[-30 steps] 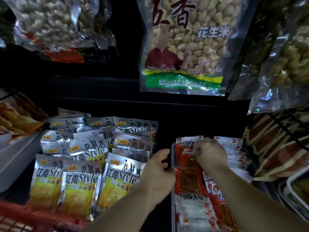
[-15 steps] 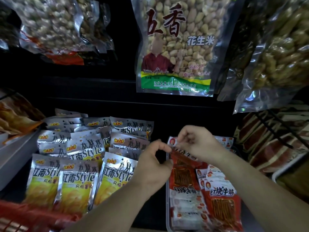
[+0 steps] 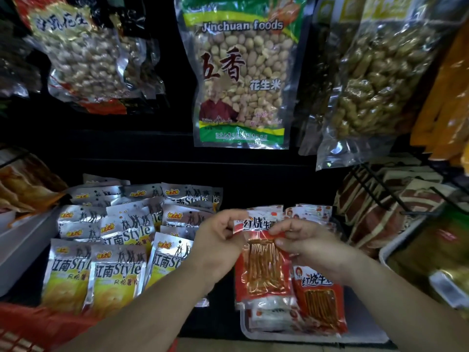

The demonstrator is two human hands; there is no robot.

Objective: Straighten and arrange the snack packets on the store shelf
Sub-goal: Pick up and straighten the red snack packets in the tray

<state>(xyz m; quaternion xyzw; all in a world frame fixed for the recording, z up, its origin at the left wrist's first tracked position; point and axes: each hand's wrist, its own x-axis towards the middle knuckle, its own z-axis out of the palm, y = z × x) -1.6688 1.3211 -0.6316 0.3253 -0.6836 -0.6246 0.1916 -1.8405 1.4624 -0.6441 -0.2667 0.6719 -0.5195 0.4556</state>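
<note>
Both hands on it: left hand (image 3: 218,237) and right hand (image 3: 308,246) pinch the red packet (image 3: 262,265) above the tray (image 3: 314,339).

We hold red packet (image 3: 264,262) upright by top edge: left hand (image 3: 218,237) pinches left corner, right hand (image 3: 309,247) pinches right side. White tray (image 3: 365,335) beneath at 5 o'clock, more red packets (image 3: 319,301) lying inside. Silver-yellow chip packets (image 3: 116,270) at 9 o'clock; peanut bag (image 3: 243,80) hangs at 12.

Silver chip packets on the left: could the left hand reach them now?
Probably yes: the chip packets lie uncovered beside the left hand, though it pinches the red packet.
</note>
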